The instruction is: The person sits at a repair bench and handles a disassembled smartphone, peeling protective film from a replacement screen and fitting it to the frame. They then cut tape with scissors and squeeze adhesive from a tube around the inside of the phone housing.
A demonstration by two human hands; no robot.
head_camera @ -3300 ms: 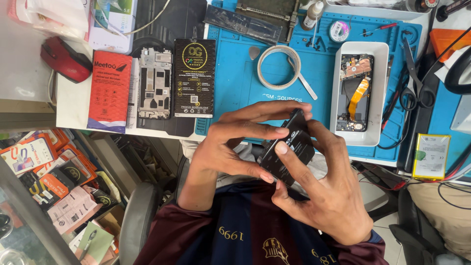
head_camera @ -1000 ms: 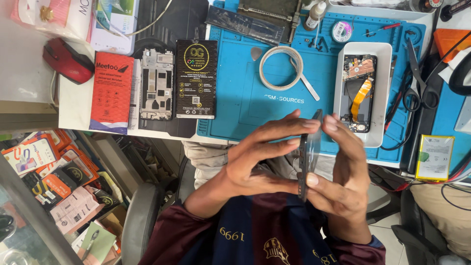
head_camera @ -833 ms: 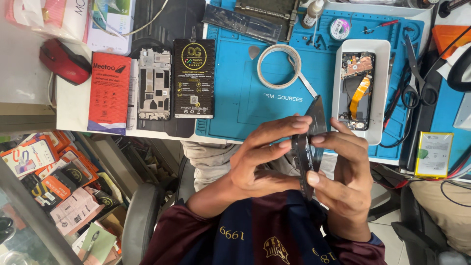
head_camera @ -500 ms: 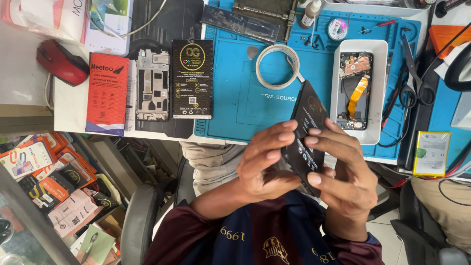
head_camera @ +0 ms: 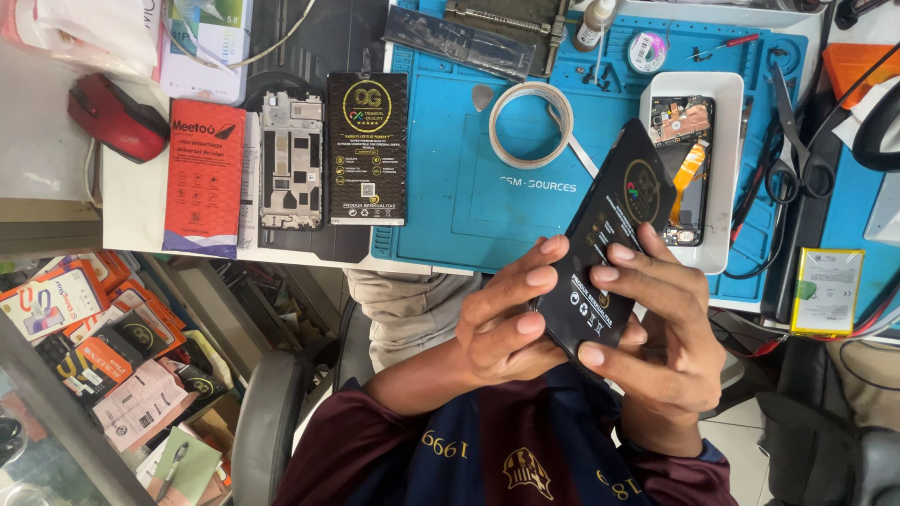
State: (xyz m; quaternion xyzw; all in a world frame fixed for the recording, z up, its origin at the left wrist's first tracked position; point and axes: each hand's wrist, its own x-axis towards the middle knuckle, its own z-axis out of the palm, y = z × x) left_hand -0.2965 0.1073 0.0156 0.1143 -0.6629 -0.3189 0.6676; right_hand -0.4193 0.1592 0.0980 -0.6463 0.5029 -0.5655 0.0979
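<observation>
Black phone panel (head_camera: 607, 245) tilted between both hands, left hand (head_camera: 502, 314) gripping its edge, right hand (head_camera: 656, 328) clasping the other side.

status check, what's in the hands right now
Left hand and right hand both grip black phone panel, tilted, fingers across it. Above blue mat. Nothing blocking.

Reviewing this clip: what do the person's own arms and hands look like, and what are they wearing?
Both hands are bare: left hand and right hand show no gloves, and no rings or watch are visible. The forearms are uncovered; dark maroon sleeves are pushed up toward the elbows. The maroon and navy striped shirt carries gold numerals and a small crest.
</observation>
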